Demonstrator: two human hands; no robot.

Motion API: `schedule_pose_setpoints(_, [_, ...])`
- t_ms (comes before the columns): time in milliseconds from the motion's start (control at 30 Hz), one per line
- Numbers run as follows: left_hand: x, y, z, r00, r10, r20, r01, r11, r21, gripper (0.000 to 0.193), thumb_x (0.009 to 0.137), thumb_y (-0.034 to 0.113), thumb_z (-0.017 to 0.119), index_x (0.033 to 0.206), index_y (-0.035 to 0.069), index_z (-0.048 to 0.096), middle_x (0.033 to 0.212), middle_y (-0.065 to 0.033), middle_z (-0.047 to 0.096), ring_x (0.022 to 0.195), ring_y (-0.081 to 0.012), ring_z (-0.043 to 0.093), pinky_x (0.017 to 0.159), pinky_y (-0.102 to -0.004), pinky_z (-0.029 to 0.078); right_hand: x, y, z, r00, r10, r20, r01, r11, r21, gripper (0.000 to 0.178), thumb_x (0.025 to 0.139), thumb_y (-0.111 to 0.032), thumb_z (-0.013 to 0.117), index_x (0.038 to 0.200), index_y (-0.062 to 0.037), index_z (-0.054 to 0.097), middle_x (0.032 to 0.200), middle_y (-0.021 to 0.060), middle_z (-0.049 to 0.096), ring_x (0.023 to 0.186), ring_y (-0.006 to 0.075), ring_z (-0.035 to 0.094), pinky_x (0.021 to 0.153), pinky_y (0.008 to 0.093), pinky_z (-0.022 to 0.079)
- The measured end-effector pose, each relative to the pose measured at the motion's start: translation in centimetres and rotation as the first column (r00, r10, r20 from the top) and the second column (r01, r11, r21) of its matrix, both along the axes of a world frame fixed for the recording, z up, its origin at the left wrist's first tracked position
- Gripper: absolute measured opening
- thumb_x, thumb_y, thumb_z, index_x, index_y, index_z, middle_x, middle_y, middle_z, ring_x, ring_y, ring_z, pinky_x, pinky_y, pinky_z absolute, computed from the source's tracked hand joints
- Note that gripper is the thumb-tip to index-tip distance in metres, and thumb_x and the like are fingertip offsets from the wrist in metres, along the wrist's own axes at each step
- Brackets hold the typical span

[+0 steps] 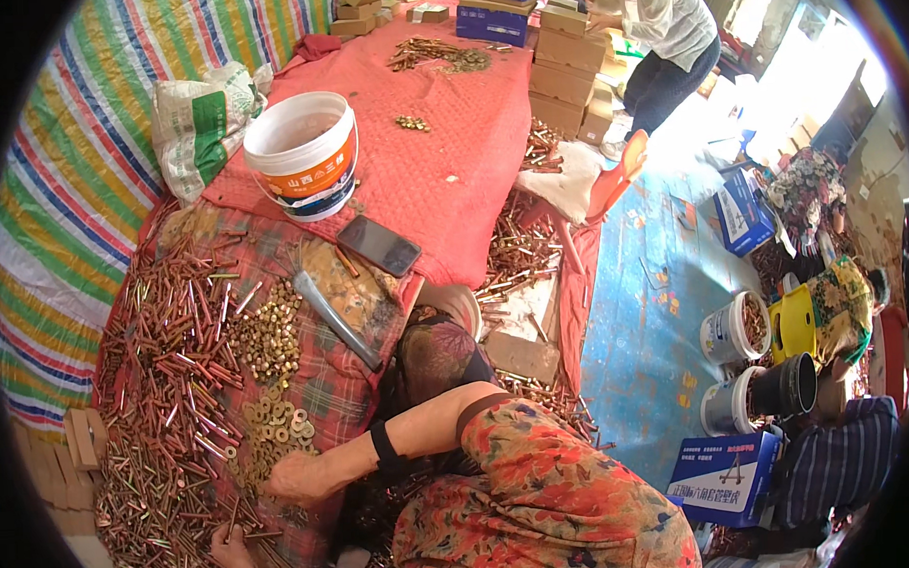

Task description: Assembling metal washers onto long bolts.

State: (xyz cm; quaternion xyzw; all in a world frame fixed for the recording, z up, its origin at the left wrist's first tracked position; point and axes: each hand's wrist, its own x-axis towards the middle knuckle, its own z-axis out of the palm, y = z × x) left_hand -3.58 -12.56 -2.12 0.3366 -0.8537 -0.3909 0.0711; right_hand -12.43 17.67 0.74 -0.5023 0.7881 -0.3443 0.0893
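Note:
My right hand [303, 477] reaches in from the right with a black wristband. Its fingers are curled down at the edge of a heap of flat metal washers [276, 420]; whatever is in them is hidden. Lower left, my left hand [236, 555] has thumb and fingers pinched together among the bolts, and I cannot make out what they hold. Copper-coloured metal bolts [172, 364] lie in a wide pile left of both hands. Beyond the washers sits a heap of brass-coloured nuts [268, 336]. All rest on a plaid cloth [344, 408].
Beyond the nuts lie a curved grey strip [334, 321] and a black phone [379, 245]. A white-and-orange bucket [303, 154] stands on the red cloth [452, 199]. Cartons [565, 80] are stacked at the back, near another person [671, 36]. Filled buckets [734, 329] stand right.

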Motion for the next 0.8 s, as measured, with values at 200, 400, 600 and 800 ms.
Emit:
schedule_pose_setpoints(200, [-0.7, 0.9, 1.4, 0.995, 0.095, -0.005, -0.094, 0.963, -0.253, 0.029, 0.071, -0.001, 0.065, 0.099, -0.004, 0.061, 0.091, -0.0140, 0.063, 0.080, -0.0226, 0.060, 0.069, -0.0344, 0.048, 0.0, 0.6, 0.5, 1.000, -0.019, 0.015, 0.019, 1.000, 0.007, 0.019, 0.073, -0.016, 0.060, 0.084, -0.0009, 0.056, 0.066, 0.0180, 0.060, 0.069, 0.0360, 0.062, 0.056, 0.0445, 0.048])
schedule_pose_setpoints(400, [-0.7, 1.9, 2.3, 0.978, 0.206, -0.020, -0.206, 0.956, -0.206, 0.039, 0.081, 0.005, 0.059, 0.119, 0.000, 0.054, 0.114, -0.0171, 0.057, 0.096, -0.0279, 0.058, 0.081, -0.0372, 0.048, -0.3, 0.0, -0.4, 1.000, -0.017, -0.009, 0.017, 0.999, 0.032, 0.021, 0.071, -0.016, 0.061, 0.084, -0.0003, 0.057, 0.067, 0.0182, 0.060, 0.068, 0.0360, 0.062, 0.055, 0.0444, 0.048])
schedule_pose_setpoints(600, [0.9, -0.7, 2.7, 0.975, 0.220, 0.030, -0.219, 0.975, -0.036, 0.043, 0.081, 0.016, 0.062, 0.120, 0.001, 0.052, 0.114, -0.0203, 0.056, 0.098, -0.0311, 0.057, 0.085, -0.0397, 0.045, -0.6, 0.2, -0.3, 0.999, -0.033, -0.005, 0.033, 0.999, 0.039, 0.022, 0.069, -0.015, 0.062, 0.084, 0.0003, 0.057, 0.067, 0.0189, 0.060, 0.069, 0.0361, 0.063, 0.055, 0.0438, 0.048])
schedule_pose_setpoints(800, [1.7, 9.5, 14.3, 0.988, 0.112, 0.108, -0.088, 0.975, -0.203, 0.040, 0.083, 0.024, 0.064, 0.112, -0.002, 0.059, 0.111, -0.0194, 0.059, 0.097, -0.0271, 0.054, 0.089, -0.0355, 0.041, -0.7, 0.1, -0.2, 0.997, -0.080, -0.011, 0.081, 0.995, 0.055, 0.023, 0.066, -0.016, 0.063, 0.082, 0.0003, 0.057, 0.068, 0.0184, 0.061, 0.070, 0.0357, 0.063, 0.057, 0.0441, 0.049])
